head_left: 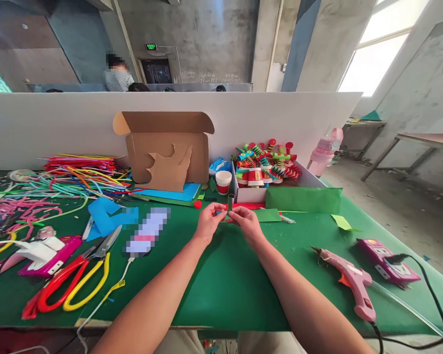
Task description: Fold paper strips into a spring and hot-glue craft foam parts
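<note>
A small rolled tube of dark green paper (231, 200) stands upright between my hands, its open end on top. My left hand (208, 223) pinches it low on the left side. From the right, my right hand (248, 223) closes thumb and fingers on its lower part. The fingers hide the tube's bottom end. Just beyond my hands lie a flat green paper strip (268, 215) and a red strip (251, 206). Stacked white paper cups (223, 182) stand behind the tube. A red round piece (198, 204) and a dark coiled strip (210, 198) lie to the left.
A pink hot glue gun (349, 280) and purple power strip (387, 263) lie right. Left are large scissors (83, 273), a phone (147, 232), blue paper (109, 216) and pipe cleaners (84, 179). Behind stand a cardboard box (170, 129) and a box of paper figures (251, 195).
</note>
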{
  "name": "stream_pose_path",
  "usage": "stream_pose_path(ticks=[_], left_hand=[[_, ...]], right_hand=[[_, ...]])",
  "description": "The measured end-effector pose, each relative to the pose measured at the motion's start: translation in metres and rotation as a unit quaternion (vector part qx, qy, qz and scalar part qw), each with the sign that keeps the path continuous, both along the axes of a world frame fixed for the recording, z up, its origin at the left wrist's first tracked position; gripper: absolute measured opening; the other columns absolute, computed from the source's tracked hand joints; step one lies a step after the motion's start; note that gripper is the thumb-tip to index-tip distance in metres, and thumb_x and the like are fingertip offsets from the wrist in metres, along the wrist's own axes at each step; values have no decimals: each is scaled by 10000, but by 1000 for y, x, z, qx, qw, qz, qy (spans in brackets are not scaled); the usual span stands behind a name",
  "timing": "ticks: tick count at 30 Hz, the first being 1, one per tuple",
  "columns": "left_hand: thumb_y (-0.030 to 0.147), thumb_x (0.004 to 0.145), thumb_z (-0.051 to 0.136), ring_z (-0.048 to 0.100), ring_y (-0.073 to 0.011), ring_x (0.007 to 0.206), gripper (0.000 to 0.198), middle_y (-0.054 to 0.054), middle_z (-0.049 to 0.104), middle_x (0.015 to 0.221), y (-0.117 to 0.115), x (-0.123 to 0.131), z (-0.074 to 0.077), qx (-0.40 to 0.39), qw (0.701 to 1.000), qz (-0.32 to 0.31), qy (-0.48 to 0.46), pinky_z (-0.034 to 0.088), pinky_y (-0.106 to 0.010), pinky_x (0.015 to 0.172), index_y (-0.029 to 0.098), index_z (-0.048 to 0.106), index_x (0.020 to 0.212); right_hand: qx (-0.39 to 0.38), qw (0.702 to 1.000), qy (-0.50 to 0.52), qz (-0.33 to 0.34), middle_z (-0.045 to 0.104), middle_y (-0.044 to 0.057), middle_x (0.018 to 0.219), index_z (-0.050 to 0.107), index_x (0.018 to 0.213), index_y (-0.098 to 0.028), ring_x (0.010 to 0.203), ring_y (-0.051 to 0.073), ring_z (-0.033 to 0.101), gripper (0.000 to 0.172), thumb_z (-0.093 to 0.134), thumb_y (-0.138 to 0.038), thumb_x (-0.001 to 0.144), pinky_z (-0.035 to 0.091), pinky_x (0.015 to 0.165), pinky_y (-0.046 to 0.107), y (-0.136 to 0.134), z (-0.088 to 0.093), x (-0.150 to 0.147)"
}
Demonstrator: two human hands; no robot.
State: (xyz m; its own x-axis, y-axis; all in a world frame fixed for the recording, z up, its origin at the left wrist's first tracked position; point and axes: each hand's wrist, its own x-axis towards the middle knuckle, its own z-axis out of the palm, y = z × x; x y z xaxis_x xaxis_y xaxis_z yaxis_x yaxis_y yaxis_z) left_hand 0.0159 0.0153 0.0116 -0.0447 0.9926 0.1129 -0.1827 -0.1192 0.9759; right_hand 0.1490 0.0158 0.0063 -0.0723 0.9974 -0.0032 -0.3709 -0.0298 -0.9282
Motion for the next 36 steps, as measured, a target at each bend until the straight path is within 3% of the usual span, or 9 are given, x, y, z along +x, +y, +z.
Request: stream_pose_path(ticks=[6, 9, 12, 17, 21, 28, 31, 36], left_hand=[[382, 632, 740, 539, -117, 585, 260, 11, 608, 646, -1, 3, 3, -55, 996, 64, -36, 456, -263, 594, 181, 623, 748], [276, 631, 734, 555, -128, 578, 187, -10, 638, 668, -2, 17, 6, -116, 993, -4, -12, 423, -249, 534, 183, 631, 758], [194, 637, 702, 595, -138, 671, 145, -34, 675, 770, -5, 29, 11, -97, 994, -51, -28, 435, -236, 565, 187, 646, 771], [326, 692, 716, 620, -162, 793, 216, -44, 687, 860, -14, 30, 14, -40, 996, -64, -38, 471, -251, 668, 187, 671, 852], [465, 707, 729, 603, -143, 730, 320, -21, 666, 777, -15, 26, 13, -16, 996, -33, -79, 483, -273, 718, 170, 660, 812], [444, 570, 818, 559, -126, 633, 342, 11, 628, 649, -4, 21, 4, -43, 993, 7, -114, 465, -258, 637, 171, 630, 655], [420, 547, 827, 542, -116, 598, 336, 15, 614, 612, -1, 18, 1, -59, 992, 11, -111, 455, -251, 612, 164, 619, 610], [391, 545, 833, 552, -116, 590, 322, 10, 626, 617, 1, 15, -3, -66, 992, 24, -106, 464, -259, 612, 153, 640, 646]], right_hand=[[-47, 993, 103, -29, 614, -41, 591, 657, 633, -189, 533, 96, 585, 366, 912, -375, 448, 554, 636, 259, -5, 8, 0], [-57, 987, 143, -42, 622, -28, 600, 655, 664, -196, 556, 104, 594, 350, 906, -356, 480, 538, 583, 234, -4, 9, 0], [-58, 983, 159, -69, 602, -39, 578, 637, 672, -201, 528, 88, 566, 350, 904, -342, 493, 500, 517, 200, -3, 11, 3], [-45, 986, 138, -83, 602, -45, 590, 641, 683, -200, 518, 82, 543, 344, 899, -341, 504, 489, 515, 205, -7, 19, 3], [-50, 988, 119, -85, 619, -33, 599, 666, 623, -173, 534, 73, 537, 361, 913, -378, 458, 483, 540, 205, -11, 24, -9], [-106, 985, 124, -56, 630, -36, 594, 691, 585, -164, 543, 60, 545, 413, 948, -366, 334, 498, 569, 200, -7, 13, -12], [-126, 986, 110, -23, 635, -33, 597, 693, 614, -159, 560, 71, 570, 409, 948, -357, 364, 522, 606, 216, -6, 6, -5], [-95, 993, 73, -6, 642, -20, 582, 634, 587, -161, 565, 100, 600, 384, 922, -369, 444, 531, 634, 251, -6, 5, -2]])
